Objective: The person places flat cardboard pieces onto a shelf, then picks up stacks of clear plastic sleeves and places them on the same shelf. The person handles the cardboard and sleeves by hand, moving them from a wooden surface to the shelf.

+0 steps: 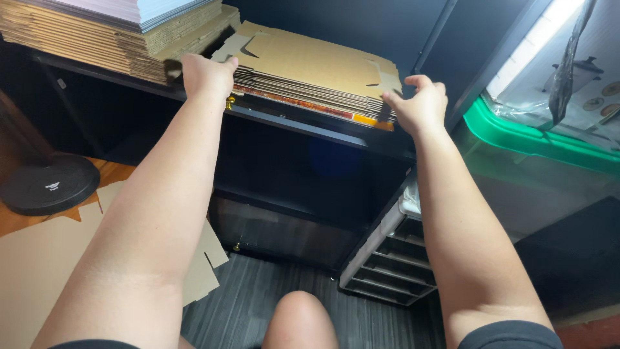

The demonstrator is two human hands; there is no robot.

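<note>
Both arms stretched up to the stack of flat cardboard box blanks (316, 74) on the dark shelf (310, 123). Left hand (206, 74) at the stack's left front corner, fingers curled over the top sheets, thumb raised; seemingly gripping the edge, though the fingertips are hidden behind the cardboard. Right hand (421, 103) at the stack's right front corner, fingers (429, 83) bent over the top and thumb pressed against the front edge, pinching a few upper sheets.

Judged from this: grip just being taken, nothing lifted clear yet. Stack lying flat and whole on the shelf, top blank not visibly separated. Pulling sheets off and bringing them down apparently all left to do.

Count: 2 hands on the stack. 1 stack under the hands; too many sheets to count. 1 taller pile of corrugated sheets (97, 35) left of the stack, topped with pale sheets. 2 or 3 loose cardboard blanks (39, 258) on the floor below and left of the stack; exact number unclear. 1 black round disc (48, 184) below-left. 1 grey drawer unit (391, 258) below-right. 1 green-lidded clear bin (542, 139) right of the stack.
</note>
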